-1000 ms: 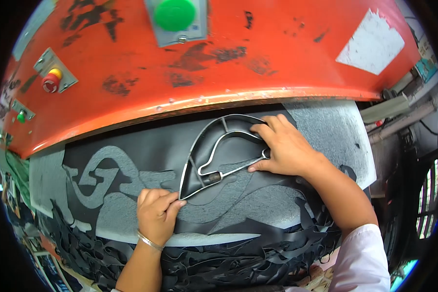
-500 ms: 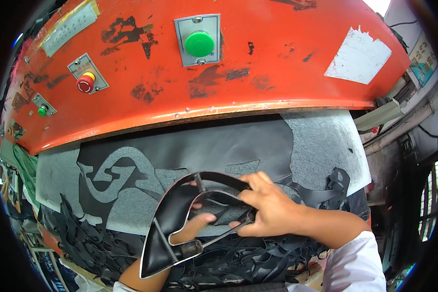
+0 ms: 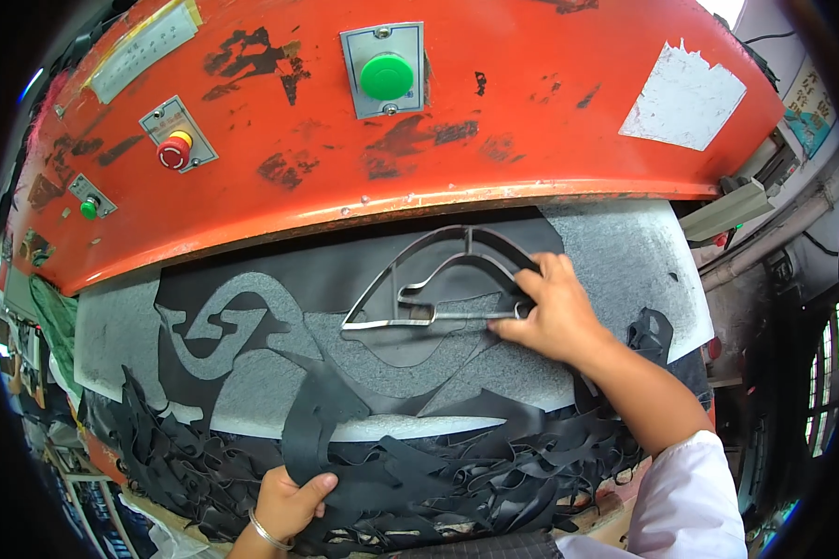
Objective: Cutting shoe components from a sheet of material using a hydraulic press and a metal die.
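One metal cutter [image 3: 423, 315], in the head view, is back on the dark sheet [image 3: 326, 265], clasped at its right end by the right hand [image 3: 557, 303]. The left hand [image 3: 289, 508], near left, now pinches one dark piece [image 3: 309, 424], probably freed from the cutter. Two green buttons [image 3: 387, 76] and one red button [image 3: 172, 151] sit farther away.

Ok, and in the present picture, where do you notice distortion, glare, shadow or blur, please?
Head view: black corners, and the red machine shows a bowed lower edge; head view: glare streaks that edge, shade darkens the black sheet below; head view: the right hand looks fairly sharp.
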A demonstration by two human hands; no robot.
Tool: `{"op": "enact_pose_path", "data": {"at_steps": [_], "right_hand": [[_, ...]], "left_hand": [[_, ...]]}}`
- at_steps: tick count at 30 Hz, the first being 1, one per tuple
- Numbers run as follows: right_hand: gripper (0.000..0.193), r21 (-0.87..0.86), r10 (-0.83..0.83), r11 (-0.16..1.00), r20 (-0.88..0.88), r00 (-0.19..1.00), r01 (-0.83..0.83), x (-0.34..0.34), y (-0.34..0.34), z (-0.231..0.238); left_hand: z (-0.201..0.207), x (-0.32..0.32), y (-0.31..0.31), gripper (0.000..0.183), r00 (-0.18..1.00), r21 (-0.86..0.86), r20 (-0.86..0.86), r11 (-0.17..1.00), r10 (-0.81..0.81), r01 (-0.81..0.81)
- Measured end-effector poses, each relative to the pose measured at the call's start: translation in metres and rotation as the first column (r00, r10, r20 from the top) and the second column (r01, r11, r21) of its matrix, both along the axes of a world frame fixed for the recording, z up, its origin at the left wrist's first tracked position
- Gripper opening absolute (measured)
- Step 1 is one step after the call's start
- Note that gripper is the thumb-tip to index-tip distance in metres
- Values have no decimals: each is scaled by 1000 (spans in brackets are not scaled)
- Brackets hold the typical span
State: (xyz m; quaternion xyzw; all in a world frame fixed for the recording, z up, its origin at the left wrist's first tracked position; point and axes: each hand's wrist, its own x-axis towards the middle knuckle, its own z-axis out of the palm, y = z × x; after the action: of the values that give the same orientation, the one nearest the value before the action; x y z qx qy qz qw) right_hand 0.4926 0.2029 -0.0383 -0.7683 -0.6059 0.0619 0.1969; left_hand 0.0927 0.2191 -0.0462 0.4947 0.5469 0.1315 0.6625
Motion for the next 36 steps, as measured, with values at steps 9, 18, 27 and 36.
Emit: {"op": "enact_pose_path", "data": {"at_steps": [9, 18, 27, 36], "right_hand": [[64, -25, 18, 1000, 65, 998, -17, 12, 19, -8], [66, -97, 61, 994, 83, 995, -52, 9, 19, -10], [88, -3, 196, 981, -33, 980, -196, 29, 10, -13], [84, -67, 322, 935, -259, 911, -350, 97, -21, -35]], "left_hand": [[32, -34, 44, 36, 937, 616, -341, 737, -71, 280], [-7, 82, 101, 27, 906, 829, -328, 377, -269, 412], [-45, 117, 125, 20, 940, 907, -313, 252, -133, 337], [-56, 119, 132, 19, 941, 912, -321, 231, -110, 338]]}}
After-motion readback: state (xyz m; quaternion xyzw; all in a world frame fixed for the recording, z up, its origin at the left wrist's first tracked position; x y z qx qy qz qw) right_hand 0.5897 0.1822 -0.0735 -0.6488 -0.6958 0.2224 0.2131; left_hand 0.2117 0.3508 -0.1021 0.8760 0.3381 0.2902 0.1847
